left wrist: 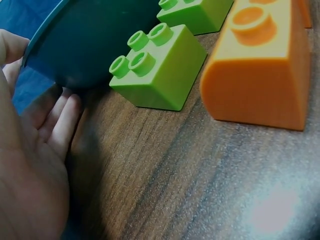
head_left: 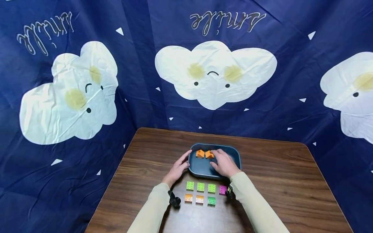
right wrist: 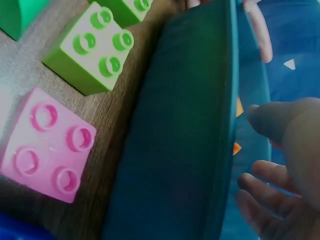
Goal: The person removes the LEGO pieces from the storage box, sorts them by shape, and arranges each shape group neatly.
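A dark teal tray (head_left: 204, 166) sits on the table, with two angular orange blocks side by side near its far left. My left hand (head_left: 177, 169) rests against the tray's left side, fingers fairly straight along rim and outer wall. In the left wrist view, the fingers (left wrist: 65, 117) reach to the tray's lower side. Inside the tray, my right hand (head_left: 224, 163) has its fingertips at the right orange block (head_left: 209, 154), thumb spread away from it. The left orange block (head_left: 199, 153) lies just beside. The right wrist view mostly hides both blocks behind the tray wall (right wrist: 180, 120).
Two rows of studded blocks lie in front of the tray: lime green blocks (head_left: 200, 186) and a magenta block (head_left: 222, 190) behind, orange blocks (head_left: 188, 198) and a darker green block (head_left: 211, 201) nearer. A blue cloud-print curtain (head_left: 140, 81) surrounds the wooden table (head_left: 271, 174).
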{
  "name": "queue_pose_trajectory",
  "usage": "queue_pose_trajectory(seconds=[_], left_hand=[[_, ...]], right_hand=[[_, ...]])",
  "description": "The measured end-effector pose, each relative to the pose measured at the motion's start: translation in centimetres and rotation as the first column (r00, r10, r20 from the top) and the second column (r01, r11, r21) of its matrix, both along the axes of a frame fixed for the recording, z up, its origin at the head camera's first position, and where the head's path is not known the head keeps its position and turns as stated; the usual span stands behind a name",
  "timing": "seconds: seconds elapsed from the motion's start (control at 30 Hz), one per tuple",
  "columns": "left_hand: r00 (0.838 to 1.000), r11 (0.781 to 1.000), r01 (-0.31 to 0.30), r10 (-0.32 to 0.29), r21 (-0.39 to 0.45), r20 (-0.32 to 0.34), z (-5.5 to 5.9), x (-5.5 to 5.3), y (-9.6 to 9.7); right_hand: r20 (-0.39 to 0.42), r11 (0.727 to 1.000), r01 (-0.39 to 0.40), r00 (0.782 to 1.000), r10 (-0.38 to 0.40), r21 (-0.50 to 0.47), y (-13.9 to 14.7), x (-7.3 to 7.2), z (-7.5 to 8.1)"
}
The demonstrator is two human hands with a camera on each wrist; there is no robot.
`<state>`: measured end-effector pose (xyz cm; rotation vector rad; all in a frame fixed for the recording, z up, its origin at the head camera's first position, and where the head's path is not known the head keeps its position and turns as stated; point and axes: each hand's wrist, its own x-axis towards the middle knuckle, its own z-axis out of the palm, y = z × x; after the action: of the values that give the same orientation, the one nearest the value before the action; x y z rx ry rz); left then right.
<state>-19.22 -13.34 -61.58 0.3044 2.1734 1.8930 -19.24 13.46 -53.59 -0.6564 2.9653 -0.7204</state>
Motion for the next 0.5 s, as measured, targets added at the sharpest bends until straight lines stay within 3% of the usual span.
queue_pose_trajectory(seconds=[0.2,0.5], left_hand=[[1.0,1.0,-0.015,0.015,-0.005,0.0,0.0,0.2,0.2],[1.0,1.0,-0.029,0.029,-0.005,-0.004,-0.2,0.2,0.2]], right_hand=[[0.065,0.999,-0.008,0.998,0.005,0.044,-0.6,-1.5,-1.0],[0.152,0.997,-0.026,0.988,0.015,0.07,-1.2,-2.5,-1.8]])
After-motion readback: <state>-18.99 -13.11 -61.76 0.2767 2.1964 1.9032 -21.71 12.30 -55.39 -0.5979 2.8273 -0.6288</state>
